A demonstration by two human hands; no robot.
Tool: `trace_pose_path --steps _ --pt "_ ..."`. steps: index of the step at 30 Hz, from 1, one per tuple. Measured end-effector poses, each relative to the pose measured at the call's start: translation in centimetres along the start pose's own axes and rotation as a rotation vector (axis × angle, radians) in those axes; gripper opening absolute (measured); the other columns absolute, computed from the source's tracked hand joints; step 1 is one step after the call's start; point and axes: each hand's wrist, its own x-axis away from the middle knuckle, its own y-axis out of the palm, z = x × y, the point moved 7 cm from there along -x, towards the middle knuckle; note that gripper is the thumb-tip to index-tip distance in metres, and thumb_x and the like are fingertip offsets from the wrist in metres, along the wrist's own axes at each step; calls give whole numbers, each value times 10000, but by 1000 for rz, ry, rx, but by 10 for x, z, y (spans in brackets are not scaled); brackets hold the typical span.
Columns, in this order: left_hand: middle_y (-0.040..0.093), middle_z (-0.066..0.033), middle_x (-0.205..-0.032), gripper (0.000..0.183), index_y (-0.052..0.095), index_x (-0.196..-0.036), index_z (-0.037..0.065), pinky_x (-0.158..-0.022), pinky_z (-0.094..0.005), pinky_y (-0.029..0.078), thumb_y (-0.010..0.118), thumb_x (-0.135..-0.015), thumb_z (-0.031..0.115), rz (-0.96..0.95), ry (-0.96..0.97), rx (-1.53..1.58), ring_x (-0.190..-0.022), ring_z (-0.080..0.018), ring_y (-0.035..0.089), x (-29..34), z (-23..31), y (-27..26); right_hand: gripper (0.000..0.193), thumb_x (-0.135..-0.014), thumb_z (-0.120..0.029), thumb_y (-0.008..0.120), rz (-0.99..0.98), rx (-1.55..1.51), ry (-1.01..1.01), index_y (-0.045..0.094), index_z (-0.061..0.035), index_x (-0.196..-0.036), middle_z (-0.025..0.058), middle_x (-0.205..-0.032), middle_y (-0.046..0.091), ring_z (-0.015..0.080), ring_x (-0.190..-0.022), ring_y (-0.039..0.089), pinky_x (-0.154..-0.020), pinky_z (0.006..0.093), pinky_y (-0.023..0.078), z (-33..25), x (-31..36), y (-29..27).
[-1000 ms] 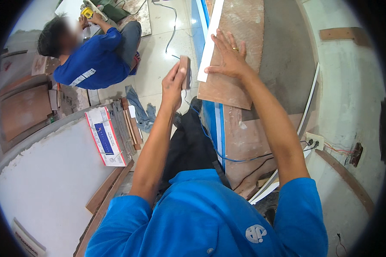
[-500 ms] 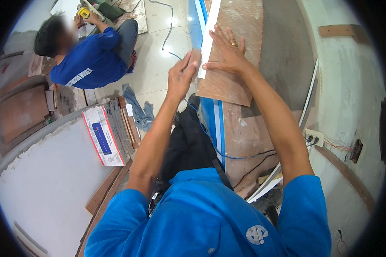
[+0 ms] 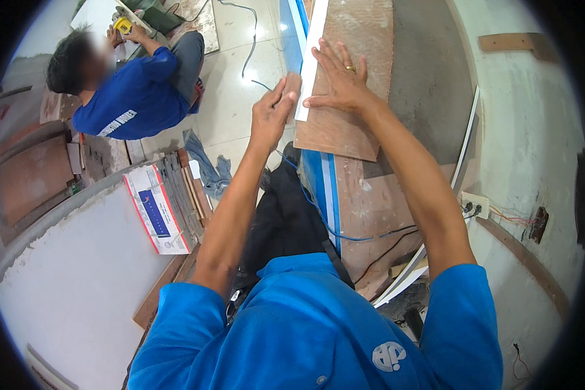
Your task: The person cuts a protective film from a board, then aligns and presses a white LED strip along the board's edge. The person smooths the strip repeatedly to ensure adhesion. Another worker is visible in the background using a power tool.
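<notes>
My left hand (image 3: pixel 272 116) is closed round a small brown block (image 3: pixel 293 84), which it holds against the left edge of a long white strip (image 3: pixel 312 71). The strip lies lengthwise on a brown wooden board (image 3: pixel 344 136). Spread flat, my right hand (image 3: pixel 343 81) presses down there, thumb on the strip and fingers reaching over it and the board. A ring is on one of its fingers. The palm side of the left hand and the block's lower part are hidden.
At upper left a person in blue (image 3: pixel 133 91) crouches, holding a yellow tool (image 3: pixel 123 25). A blue cable (image 3: pixel 344 236) crosses the bench toward a wall socket (image 3: pixel 474 205). A carton (image 3: pixel 156 211) stands at left near grey cloth (image 3: pixel 205 170).
My left hand, blurred before, is sharper and a little lower against the strip's edge. My right hand stays pressed in place. The whole view has shifted slightly.
</notes>
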Motion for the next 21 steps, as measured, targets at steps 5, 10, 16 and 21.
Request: trace_pose_path --steps 5,10,16,21 --pt "716 -208 -1128 705 581 -1497 -50 -986 -332 501 725 -994 423 -16 -58 -126 -1077 -214 654 44 -1 -6 1420 -559 -851 823 33 5 29 271 -227 -1709 24 -1823 88 377 -1666 -1 -1229 781 -7 8 6 1" --pt "710 -210 -1284 714 542 -1504 -108 -1018 -322 502 695 -1026 401 -27 4 -158 -1139 -199 635 -20 17 5 1415 -565 -839 828 -2 0 -2 269 -223 -1709 30 -1822 92 381 -1665 8 -1231 779 -3 -3 0 -1" --pt "718 -197 -1037 678 616 -1452 -69 -902 -363 512 707 -1007 435 1 4 -134 -985 -252 659 61 -4 -12 1408 -570 -823 835 28 -7 18 269 -219 -1709 35 -1822 86 388 -1663 8 -1226 785 -3 7 6 1" --pt "721 -174 -1124 659 590 -1467 -90 -915 -346 525 709 -1013 373 -7 14 -233 -1000 -225 664 -21 27 6 1405 -571 -811 843 15 -23 -3 268 -219 -1708 36 -1822 85 387 -1664 5 -1230 776 -2 -1 3 2"
